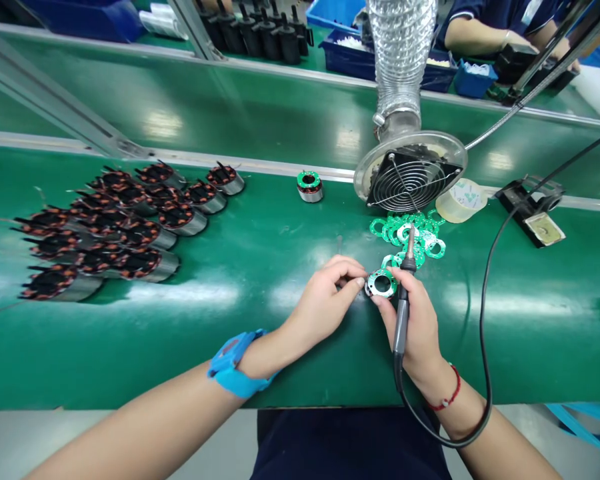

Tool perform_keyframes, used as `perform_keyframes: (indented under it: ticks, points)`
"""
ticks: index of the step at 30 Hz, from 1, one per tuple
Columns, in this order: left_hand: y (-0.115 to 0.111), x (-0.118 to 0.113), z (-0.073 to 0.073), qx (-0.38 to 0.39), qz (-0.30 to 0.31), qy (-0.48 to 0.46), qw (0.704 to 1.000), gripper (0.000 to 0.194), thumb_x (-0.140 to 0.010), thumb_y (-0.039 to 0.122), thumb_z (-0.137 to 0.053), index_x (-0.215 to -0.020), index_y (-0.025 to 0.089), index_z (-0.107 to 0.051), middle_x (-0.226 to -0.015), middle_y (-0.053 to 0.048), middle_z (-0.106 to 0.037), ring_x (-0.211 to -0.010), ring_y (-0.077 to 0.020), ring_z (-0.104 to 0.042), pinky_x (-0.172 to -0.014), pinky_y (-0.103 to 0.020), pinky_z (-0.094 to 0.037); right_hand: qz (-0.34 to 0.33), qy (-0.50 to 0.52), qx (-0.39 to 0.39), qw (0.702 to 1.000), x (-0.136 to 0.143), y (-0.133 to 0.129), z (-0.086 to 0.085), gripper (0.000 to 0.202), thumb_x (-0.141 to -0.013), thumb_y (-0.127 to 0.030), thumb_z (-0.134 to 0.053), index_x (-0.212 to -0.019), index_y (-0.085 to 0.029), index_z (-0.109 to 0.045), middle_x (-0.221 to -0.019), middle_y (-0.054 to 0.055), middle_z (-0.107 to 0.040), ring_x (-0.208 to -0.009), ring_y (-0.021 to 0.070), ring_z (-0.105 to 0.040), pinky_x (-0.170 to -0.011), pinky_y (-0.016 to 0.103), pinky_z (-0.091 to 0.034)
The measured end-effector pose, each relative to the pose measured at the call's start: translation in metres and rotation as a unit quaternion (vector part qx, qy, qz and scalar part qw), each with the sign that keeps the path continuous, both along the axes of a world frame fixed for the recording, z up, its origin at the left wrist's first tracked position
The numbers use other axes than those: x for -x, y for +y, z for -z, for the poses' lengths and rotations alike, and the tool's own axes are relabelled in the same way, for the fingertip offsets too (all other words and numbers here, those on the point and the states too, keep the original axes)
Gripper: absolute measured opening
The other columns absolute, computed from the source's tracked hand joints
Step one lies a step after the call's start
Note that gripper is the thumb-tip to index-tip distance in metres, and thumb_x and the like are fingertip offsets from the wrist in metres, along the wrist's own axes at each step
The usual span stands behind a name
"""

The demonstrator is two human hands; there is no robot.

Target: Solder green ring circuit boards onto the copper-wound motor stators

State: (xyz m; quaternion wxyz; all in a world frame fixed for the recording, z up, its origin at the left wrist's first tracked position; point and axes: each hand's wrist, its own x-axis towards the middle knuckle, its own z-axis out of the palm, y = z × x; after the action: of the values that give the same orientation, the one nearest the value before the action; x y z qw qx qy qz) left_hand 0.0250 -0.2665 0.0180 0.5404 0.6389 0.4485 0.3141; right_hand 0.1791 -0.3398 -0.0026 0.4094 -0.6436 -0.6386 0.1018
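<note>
My right hand [420,320] is closed around a soldering iron [403,320], its tip pointing up and away over the loose boards. The thumb and a finger of that hand also touch a motor stator topped by a green ring-shaped circuit board [382,283]. My left hand [330,293] pinches at the left edge of this stator; its fingertips partly hide what they grip. Just beyond lies a pile of green ring circuit boards [405,233]. One stator with a green board [310,187] stands apart, farther back on the green bench.
Many copper-wound stators [145,233] stand at left. A fume extractor fan [413,180] hangs over the boards. Behind are a tape roll [460,200] and an iron stand [533,210]. The iron's black cord [485,333] loops by my right forearm. A co-worker's arms [495,37] show opposite.
</note>
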Motion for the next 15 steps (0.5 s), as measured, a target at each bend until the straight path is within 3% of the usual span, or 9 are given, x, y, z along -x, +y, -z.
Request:
perform_keyframes:
  ticks: [3, 6, 9, 11, 15]
  points:
    - [-0.009, 0.002, 0.001, -0.014, 0.037, -0.015, 0.999, 0.026, -0.085, 0.016, -0.054, -0.107, 0.020, -0.069, -0.121, -0.009, -0.063, -0.117, -0.0223, -0.060, -0.097, -0.042, -0.053, 0.022, 0.000, -0.011, 1.000, -0.002, 0.000, 0.002, 0.040, -0.093, -0.035, -0.060, -0.130, -0.025, -0.050, -0.115, 0.010, -0.069, -0.102, 0.0244, -0.069, -0.084, 0.042, -0.060]
    - [-0.011, 0.005, 0.004, -0.011, 0.081, -0.015, 0.997, 0.035, -0.084, 0.013, -0.054, -0.116, 0.021, -0.063, -0.132, -0.010, -0.058, -0.127, -0.0239, -0.055, -0.105, -0.045, -0.049, 0.034, 0.005, -0.013, 0.999, -0.002, 0.002, 0.001, 0.040, -0.093, -0.036, -0.060, -0.131, -0.024, -0.050, -0.115, 0.010, -0.070, -0.102, 0.0245, -0.070, -0.084, 0.042, -0.060]
    - [-0.008, 0.006, 0.009, -0.072, 0.103, 0.041, 0.991, 0.048, -0.080, 0.012, -0.060, -0.126, 0.018, -0.051, -0.142, -0.015, -0.048, -0.133, -0.0275, -0.048, -0.109, -0.049, -0.045, 0.009, 0.011, -0.002, 1.000, -0.001, 0.003, -0.003, 0.041, -0.092, -0.035, -0.060, -0.131, -0.024, -0.050, -0.115, 0.010, -0.070, -0.103, 0.0243, -0.071, -0.086, 0.041, -0.061]
    - [-0.005, 0.004, 0.011, -0.145, 0.134, 0.097, 0.976, 0.056, -0.080, 0.013, -0.063, -0.132, 0.017, -0.044, -0.140, -0.017, -0.050, -0.130, -0.0293, -0.049, -0.107, -0.052, -0.045, -0.017, 0.009, 0.003, 1.000, -0.001, 0.003, -0.007, 0.040, -0.093, -0.032, -0.059, -0.131, -0.024, -0.050, -0.118, 0.010, -0.070, -0.106, 0.0240, -0.070, -0.088, 0.041, -0.060]
    - [0.011, 0.003, 0.007, -0.258, 0.183, 0.216, 0.924, 0.044, -0.088, 0.020, -0.063, -0.129, 0.017, -0.048, -0.124, -0.014, -0.060, -0.117, -0.0297, -0.055, -0.099, -0.051, -0.047, -0.006, 0.017, -0.030, 0.999, -0.011, 0.001, -0.010, 0.040, -0.093, -0.025, -0.059, -0.132, -0.024, -0.051, -0.121, 0.010, -0.069, -0.109, 0.0235, -0.068, -0.092, 0.041, -0.058]
